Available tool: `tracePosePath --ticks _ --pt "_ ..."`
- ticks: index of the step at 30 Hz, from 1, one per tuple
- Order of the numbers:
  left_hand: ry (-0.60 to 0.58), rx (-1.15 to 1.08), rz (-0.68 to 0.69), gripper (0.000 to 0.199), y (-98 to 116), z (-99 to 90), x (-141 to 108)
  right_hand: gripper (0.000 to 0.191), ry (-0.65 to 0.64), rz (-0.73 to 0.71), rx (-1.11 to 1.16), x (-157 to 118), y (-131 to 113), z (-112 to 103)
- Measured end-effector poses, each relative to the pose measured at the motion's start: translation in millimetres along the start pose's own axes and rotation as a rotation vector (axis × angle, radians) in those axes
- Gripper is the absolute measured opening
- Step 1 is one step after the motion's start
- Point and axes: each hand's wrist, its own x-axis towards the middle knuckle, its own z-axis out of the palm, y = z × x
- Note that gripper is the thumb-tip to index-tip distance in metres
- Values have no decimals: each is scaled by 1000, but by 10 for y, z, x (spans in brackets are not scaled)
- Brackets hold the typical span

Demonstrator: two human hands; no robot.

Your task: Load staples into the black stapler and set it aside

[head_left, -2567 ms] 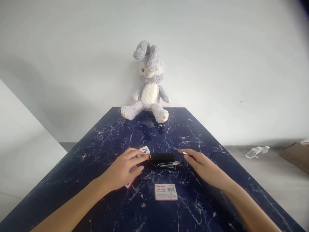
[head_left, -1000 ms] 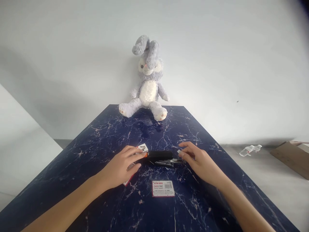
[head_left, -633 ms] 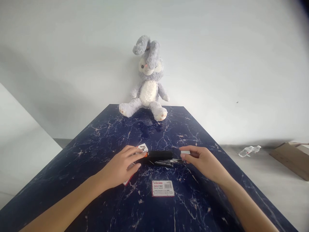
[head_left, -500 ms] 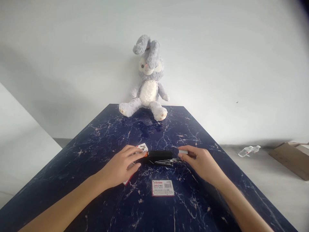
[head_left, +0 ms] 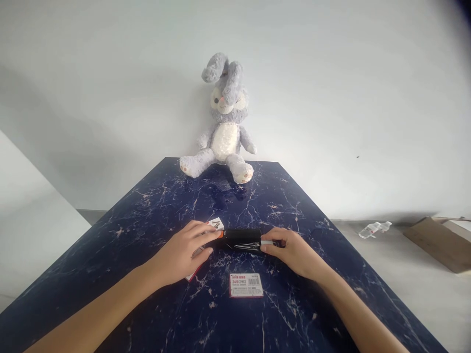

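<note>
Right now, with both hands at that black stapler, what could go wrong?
The small pale piece could slip, since the right hand seems to hold it only between thumb and fingertips. Those fingertips are also close to the metal parts of the black stapler, so a pinch or scratch is possible. And the left hand has fingers at the stapler's orange end; if that hold is light, a push from the right might make it slide.

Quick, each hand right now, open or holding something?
Left hand: on the orange end of the black stapler; whether gripping, cannot tell.
Right hand: closed, pinching a small whitish strip at the stapler's other end.
</note>
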Motion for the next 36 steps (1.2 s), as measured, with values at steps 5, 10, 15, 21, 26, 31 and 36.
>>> tracePosePath --ticks 5,10,15,21,26,31,36 --pt "-19 5 -18 45 5 -7 1 27 -10 6 -29 -4 1 -5" --pt "-21 3 -17 44 3 -13 -5 34 -5 9 -125 -61 -29 -70" --pt "-11 -6 -29 44 81 19 47 51 107 200 -103 -209 -32 -96" --pt "31 -53 -118 56 167 118 184 44 218 154 -65 -343 -92 185" --pt "23 -79 -114 63 148 167 240 69 182 183 220 -364 -242 398" --pt "-10 -99 -198 59 120 187 254 81 152 214 378 -355 -308 514" --pt "-34 -138 -225 57 92 182 267 84 123 261 504 -339 -281 541"
